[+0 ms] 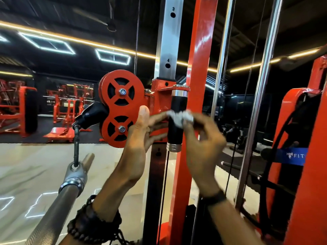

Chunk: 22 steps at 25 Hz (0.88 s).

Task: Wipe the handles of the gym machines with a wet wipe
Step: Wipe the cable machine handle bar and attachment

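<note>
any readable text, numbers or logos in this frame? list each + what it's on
"3": above a hole near the top of the silver upright.
"4": above the next hole down on the same upright.
"FIT": white letters on the blue band on the orange frame at right; a small logo precedes it, and the rest is cut off.
A mark by the hole in the dark post below the carriage: too dim to read.

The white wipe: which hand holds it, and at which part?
The right hand pinches the crumpled white wipe at its right end, against the black handle. The left hand is open, holding nothing.

Red twin-pulley bracket beside numbered steel upright; chrome bar hanging lower left; red benches behind
</note>
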Available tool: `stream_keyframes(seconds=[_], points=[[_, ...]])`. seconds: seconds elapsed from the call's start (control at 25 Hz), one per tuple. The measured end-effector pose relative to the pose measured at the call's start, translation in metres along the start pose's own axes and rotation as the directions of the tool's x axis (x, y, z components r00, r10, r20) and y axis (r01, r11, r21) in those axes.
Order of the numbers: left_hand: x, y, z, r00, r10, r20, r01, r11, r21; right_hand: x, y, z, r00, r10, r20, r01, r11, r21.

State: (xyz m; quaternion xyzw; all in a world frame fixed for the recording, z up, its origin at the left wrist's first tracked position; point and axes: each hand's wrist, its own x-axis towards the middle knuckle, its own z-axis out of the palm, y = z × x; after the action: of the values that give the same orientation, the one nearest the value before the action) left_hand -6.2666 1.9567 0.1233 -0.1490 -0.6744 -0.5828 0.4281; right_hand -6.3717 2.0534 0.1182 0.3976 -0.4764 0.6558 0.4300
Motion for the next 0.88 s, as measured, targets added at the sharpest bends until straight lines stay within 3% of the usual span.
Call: stream_keyframes(seconds=[0.12,0.24,0.36,0.56,0.8,0.88], points=[[-0.003,-0.001,0.010,0.995,0.040,-0.092,-0.033,0.996,0.082,-0.047,0.003,-0.014,0.995,0.086,0.049,-0.089,0.993,0.075],[-0.009,-0.003,0.025,0.982,0.141,-0.123,-0.124,0.983,0.139,0.007,0.000,0.002,0.999,0.041,0.020,-0.044,0.991,0.126],[-0.012,-0.002,0.027,0.977,0.148,-0.152,-0.120,0.977,0.178,0.051,-0.001,0.013,0.998,0.056,0.017,-0.059,0.979,0.196],[-0.012,-0.006,0.030,0.965,0.178,-0.192,-0.136,0.968,0.211,-0.037,0.007,-0.008,0.974,0.217,0.068,-0.227,0.925,0.304],[-0.014,-0.013,0.037,0.946,0.248,-0.210,-0.195,0.949,0.247,0.047,0.007,0.023,0.956,0.283,0.076,-0.285,0.835,0.470],[-0.015,-0.013,0.035,0.949,0.237,-0.209,-0.181,0.949,0.258,0.030,0.016,0.018,0.941,0.316,0.123,-0.336,0.817,0.468]])
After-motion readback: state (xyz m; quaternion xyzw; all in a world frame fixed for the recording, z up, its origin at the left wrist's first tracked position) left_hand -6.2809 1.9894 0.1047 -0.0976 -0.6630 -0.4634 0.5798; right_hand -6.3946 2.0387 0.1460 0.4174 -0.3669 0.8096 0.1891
